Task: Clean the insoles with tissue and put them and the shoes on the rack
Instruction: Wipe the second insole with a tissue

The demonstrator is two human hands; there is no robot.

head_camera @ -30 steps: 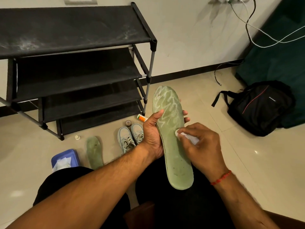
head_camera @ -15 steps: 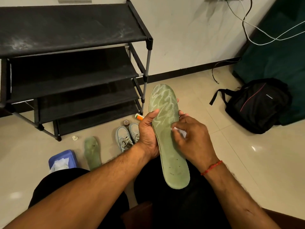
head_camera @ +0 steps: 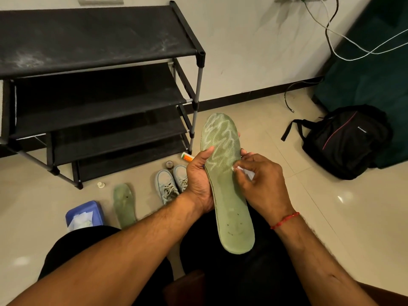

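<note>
Since a second ago, the right hand (head_camera: pixel 262 184) has slid its tissue (head_camera: pixel 245 172) a little way up the insole (head_camera: pixel 229 195), from the plain middle to the lower edge of the pale patterned forefoot. Its fingers are curled and pinch the small white wad against the insole's right side. The left hand (head_camera: pixel 199 184) grips the insole's left edge, thumb across the top face and fingers wrapped behind, holding it toe-up over the person's lap.

The step in hand looks like wiping the first insole; nothing is on the rack (head_camera: pixel 99 40) yet. The next move probably calls for carrying the wipe over the toe area, with the left hand bracing against the push.

A second insole (head_camera: pixel 124 204) lies flat on the tiled floor (head_camera: pixel 331 217), near a pair of pale shoes (head_camera: pixel 173 183), both in front of the rack's lowest shelf. The black four-tier rack stands against the wall at the floor's far left edge, its top shelf streaked with dust. A blue tissue box (head_camera: pixel 85 214) sits by the person's left knee. A black backpack (head_camera: pixel 346 140) rests near the floor's right edge, and cables (head_camera: pixel 353 56) hang above it.
</note>
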